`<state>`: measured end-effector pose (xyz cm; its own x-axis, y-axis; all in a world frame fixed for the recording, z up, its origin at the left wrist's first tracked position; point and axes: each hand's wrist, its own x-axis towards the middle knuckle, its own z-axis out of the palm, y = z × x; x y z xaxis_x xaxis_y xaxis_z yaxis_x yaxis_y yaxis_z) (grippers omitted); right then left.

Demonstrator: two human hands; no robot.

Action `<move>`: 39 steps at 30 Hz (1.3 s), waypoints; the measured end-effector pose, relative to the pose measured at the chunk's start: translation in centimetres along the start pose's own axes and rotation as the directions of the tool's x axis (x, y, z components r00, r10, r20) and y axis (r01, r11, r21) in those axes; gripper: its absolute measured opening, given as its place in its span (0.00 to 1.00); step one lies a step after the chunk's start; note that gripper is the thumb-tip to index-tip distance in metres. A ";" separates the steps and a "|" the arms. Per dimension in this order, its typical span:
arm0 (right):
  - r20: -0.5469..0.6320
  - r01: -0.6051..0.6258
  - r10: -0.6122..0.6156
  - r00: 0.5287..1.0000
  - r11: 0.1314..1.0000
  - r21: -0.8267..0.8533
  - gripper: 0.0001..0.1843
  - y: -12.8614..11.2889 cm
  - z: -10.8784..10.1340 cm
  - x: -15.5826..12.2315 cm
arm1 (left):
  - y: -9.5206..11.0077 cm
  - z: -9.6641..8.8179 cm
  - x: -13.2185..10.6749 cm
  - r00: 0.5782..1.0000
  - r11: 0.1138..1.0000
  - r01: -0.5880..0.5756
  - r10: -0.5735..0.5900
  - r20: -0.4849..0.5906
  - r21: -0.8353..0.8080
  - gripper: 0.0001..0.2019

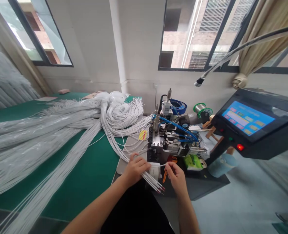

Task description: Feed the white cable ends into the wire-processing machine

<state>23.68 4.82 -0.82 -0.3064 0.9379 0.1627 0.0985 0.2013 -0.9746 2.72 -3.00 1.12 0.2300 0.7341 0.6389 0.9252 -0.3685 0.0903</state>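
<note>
My left hand (137, 168) is closed around a bundle of thin white cables (151, 181), whose stripped, darker ends fan out to the lower right. A single white cable (160, 165) runs from my left hand across to my right hand (175, 175), which pinches it near its end between thumb and fingers. Just beyond both hands stands a bench machine (170, 143) with metal cylinders and blue air tubes. A white roll-like object (155, 171) sits behind the cable, partly hidden by it. An orange-handled tool (165, 176) lies beside my right hand.
Long bundles of white cable (70, 139) cover much of the green table (92, 175) at left. A control box with a lit screen (247, 117) stands at right, near a wire spool (202, 110). A green packet (193, 162) lies below the machine; a bluish bucket (223, 165) stands behind.
</note>
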 end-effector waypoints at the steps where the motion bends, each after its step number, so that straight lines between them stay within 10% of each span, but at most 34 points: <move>1: -0.024 -0.008 0.008 1.000 1.000 0.009 0.21 0.0 0.3 0.1 | 0.1 0.0 0.0 1.000 1.000 0.016 -0.016 -0.010 -0.001 0.08; 17: 0.042 -0.115 0.108 0.993 0.962 0.249 0.15 -0.3 2.9 2.5 | -1.3 -0.4 0.7 0.993 0.991 0.115 -0.115 -0.008 0.069 0.08; 27: 0.061 0.091 -0.077 0.995 0.952 -0.293 0.08 0.3 1.9 3.7 | -1.7 -0.2 0.4 0.989 0.989 0.068 -0.084 0.118 0.131 0.21; 39: 0.109 0.017 0.000 0.994 0.988 -0.151 0.09 2.3 2.6 4.8 | -1.6 -0.2 0.6 0.967 0.979 0.145 -0.171 0.189 0.146 0.20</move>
<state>20.02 9.04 -2.65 -0.4081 0.9014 0.1449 0.2352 0.2572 -0.9373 1.33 -2.05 1.51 0.1213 0.8807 0.4580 0.9827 -0.1715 0.0695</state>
